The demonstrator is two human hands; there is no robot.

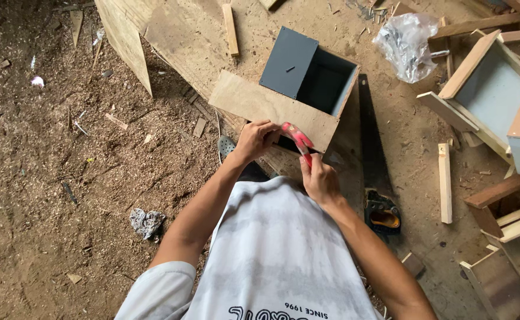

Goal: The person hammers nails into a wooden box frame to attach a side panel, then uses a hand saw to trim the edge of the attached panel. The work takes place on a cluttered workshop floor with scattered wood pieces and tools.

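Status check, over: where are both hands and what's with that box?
Left hand on plywood panel edge. Right hand grips red hammer. Grey box open, panel against it. Handsaw lies alongside.

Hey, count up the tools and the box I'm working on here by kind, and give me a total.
Red-handled hammer in the right hand: 1
Handsaw lying on the floor: 1
Open wooden box steadied by the left hand: 1
Total: 3
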